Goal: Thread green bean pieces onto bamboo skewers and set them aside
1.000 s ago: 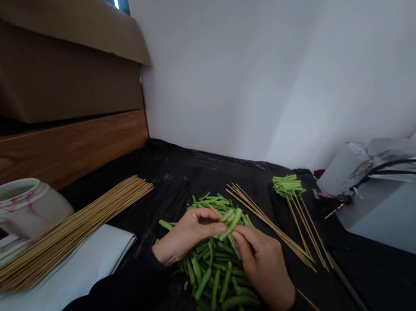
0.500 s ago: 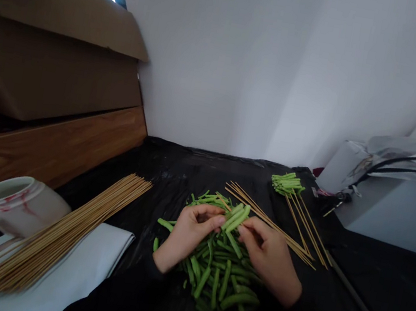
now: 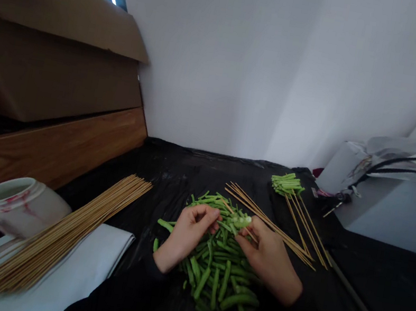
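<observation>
Over a heap of green beans (image 3: 216,280), both of my hands work close together. My right hand (image 3: 270,257) pinches a thin bamboo skewer (image 3: 253,235) that carries several cut green bean pieces (image 3: 240,220), their pale ends turned toward me. The skewer's bare tip sticks out to the upper left of these pieces. My left hand (image 3: 188,232) is closed in a pinch just left of the skewer, with a green bean (image 3: 225,227) at its fingertips. The fingers partly hide that bean.
Loose skewers (image 3: 262,213) lie behind my right hand. Filled bean skewers (image 3: 287,184) rest at the back right. On the left, a thick skewer bundle (image 3: 69,233) lies over a white cloth (image 3: 103,249) beside a mug (image 3: 22,203). A cardboard box (image 3: 55,64) stands behind.
The skewered bean pieces have turned from lying lengthwise to showing their cut ends. My left fingers have drawn slightly away from them to the left.
</observation>
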Demonstrator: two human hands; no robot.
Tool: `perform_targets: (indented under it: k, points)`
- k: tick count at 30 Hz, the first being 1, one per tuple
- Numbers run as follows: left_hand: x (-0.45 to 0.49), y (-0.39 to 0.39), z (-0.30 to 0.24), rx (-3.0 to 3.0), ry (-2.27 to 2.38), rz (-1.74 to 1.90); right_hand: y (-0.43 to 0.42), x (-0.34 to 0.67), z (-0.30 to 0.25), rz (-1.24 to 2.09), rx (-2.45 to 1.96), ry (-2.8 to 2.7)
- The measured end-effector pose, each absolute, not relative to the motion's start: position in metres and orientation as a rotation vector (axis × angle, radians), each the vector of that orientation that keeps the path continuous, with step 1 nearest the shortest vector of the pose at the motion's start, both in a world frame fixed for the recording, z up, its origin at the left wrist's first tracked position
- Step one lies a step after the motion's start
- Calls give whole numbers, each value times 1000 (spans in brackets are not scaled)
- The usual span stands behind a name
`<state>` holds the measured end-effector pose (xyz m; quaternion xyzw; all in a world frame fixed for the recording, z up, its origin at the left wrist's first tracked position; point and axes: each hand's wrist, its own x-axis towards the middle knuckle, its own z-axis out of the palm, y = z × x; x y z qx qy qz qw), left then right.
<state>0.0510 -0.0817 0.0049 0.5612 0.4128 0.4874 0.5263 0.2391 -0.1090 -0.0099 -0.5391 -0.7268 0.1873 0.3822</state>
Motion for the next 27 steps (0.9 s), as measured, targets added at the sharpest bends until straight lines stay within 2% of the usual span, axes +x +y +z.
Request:
perform_targets:
  k: [7, 12, 17, 23, 27]
  points:
    - [57, -86, -2, 1397, 898, 1116, -113, 240, -1, 667, -1248, -1748]
    - [60, -89, -3, 1369, 804, 1071, -118, 235, 2, 639, -1232, -1803]
    - [57, -88, 5, 1269, 825, 1126, -119, 239, 11, 438, -1277, -1828]
    - [42, -81, 13, 1006, 858, 1215, -115, 246, 5, 17, -1218, -1906]
    - [33, -73, 10, 835, 808, 1266, -115, 244, -3, -63, -1263, -2019]
